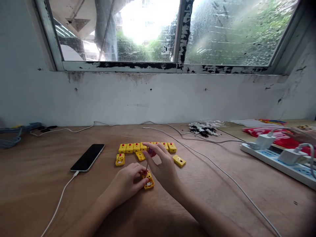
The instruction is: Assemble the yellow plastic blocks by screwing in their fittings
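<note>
The left hand (124, 181) was closed around a yellow plastic housing (148, 184), its grip clenched, toward the middle of the desk (37, 184). The right hand (160, 164) pinched a purple-handled screwdriver (151, 152) between its fingertips, the thin shaft running down to that housing — whether the tip sat in a screw was too small to tell. Just behind the hands, a row of yellow blocks (146, 147) with red dots lay across the desk, with loose blocks (179, 160) close beside it. A black smartphone (87, 157) on a white cable lay to the left, and a white power strip (269, 160) sat at the right edge.
</note>
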A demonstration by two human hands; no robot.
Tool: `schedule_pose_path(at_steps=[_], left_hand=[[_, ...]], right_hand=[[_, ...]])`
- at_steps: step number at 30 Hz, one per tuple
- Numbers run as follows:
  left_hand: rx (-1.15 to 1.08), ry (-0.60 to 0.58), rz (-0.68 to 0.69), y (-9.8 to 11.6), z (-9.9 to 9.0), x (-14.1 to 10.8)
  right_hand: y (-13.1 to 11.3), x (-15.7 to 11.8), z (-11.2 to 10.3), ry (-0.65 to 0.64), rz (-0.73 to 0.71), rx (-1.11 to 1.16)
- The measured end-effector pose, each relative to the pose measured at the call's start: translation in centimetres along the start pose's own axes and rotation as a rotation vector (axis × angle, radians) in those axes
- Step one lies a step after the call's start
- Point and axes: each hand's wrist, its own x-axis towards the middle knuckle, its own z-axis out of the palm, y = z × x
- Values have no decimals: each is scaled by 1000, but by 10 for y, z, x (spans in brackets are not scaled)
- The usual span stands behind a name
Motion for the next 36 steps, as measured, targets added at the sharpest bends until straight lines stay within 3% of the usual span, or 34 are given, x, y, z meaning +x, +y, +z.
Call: schedule_pose_path(at_steps=[6, 12, 19, 24, 30, 36], left_hand=[[-6, 9, -20, -1, 1, -1], [-63, -37, 17, 4, -5, -2], [-52, -71, -59, 7, -6, -4], [-63, -92, -40, 9, -6, -7], [7, -128, -71, 20, -6, -9], [47, -125, -46, 22, -6, -8]], right_hand=[[-3, 3, -3, -119, 58, 169], [0, 6, -5, -15, 139, 8], [-5, 5, -7, -239, 119, 213], [3, 6, -9, -91, 49, -106], [-3, 4, -7, -219, -8, 56], [-3, 2, -4, -87, 36, -32]])
